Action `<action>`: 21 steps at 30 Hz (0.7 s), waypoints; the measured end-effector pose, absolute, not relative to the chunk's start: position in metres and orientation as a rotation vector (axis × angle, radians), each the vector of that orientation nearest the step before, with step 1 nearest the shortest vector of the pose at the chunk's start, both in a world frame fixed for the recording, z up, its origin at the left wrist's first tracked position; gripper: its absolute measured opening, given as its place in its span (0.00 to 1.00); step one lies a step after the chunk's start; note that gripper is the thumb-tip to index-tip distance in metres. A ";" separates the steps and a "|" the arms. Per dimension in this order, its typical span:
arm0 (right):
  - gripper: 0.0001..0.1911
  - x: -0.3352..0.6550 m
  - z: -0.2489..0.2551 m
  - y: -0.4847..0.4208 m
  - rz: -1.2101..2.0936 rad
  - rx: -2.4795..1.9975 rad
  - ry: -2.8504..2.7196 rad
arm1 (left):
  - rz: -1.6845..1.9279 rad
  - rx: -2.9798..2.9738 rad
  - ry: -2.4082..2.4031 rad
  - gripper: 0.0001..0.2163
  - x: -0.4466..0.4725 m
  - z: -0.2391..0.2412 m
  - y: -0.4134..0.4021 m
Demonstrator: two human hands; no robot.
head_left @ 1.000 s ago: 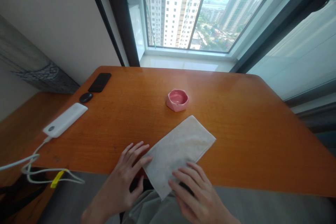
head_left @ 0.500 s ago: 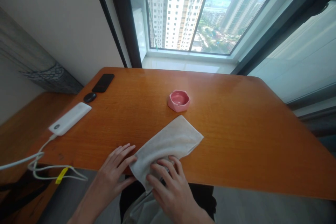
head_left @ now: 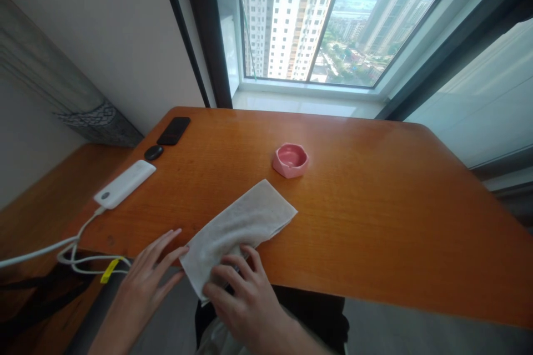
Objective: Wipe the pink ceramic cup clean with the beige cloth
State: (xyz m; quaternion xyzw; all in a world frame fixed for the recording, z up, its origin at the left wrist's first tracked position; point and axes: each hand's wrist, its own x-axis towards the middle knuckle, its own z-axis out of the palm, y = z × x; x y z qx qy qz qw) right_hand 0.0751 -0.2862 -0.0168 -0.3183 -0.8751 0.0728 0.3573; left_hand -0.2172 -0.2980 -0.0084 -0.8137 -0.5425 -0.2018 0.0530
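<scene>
A folded white cloth (head_left: 245, 213) lies slantwise on the near part of the table, its near corner reaching past the front edge. My right hand (head_left: 245, 294) is on the cloth's near side, its bent fingers gripping it; the thumb and part of the grip are hidden. To the left, my left hand (head_left: 150, 272) has its fingers stretched and apart, the index fingertip touching the cloth's left corner. Beyond the cloth sits a pink, angular ashtray-like bowl (head_left: 290, 161).
The brown wooden table (head_left: 375, 216) fills the middle. On its left side lie a black phone (head_left: 174, 131), a small black round object (head_left: 154, 152) and a white power bank (head_left: 125, 184) with a white cable (head_left: 89, 223) hanging at the edge. A window (head_left: 341, 28) is behind.
Both hands and the cloth have moved left across the table. The view has shifted slightly, so the table's other things appear a little farther right.
</scene>
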 end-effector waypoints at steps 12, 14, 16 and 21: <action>0.07 0.104 0.012 -0.308 0.212 -0.790 -2.016 | -0.856 -2.661 -1.727 0.06 -0.195 0.034 -0.308; 0.06 0.101 0.006 -0.314 0.237 -0.772 -2.004 | -0.884 -2.685 -1.740 0.06 -0.196 0.038 -0.308; 0.05 0.096 -0.002 -0.320 0.267 -0.756 -2.013 | -0.905 -2.706 -1.765 0.06 -0.200 0.040 -0.308; 0.11 0.091 -0.006 -0.327 0.385 -0.746 -1.977 | -0.992 -2.735 -1.881 0.06 -0.206 0.039 -0.305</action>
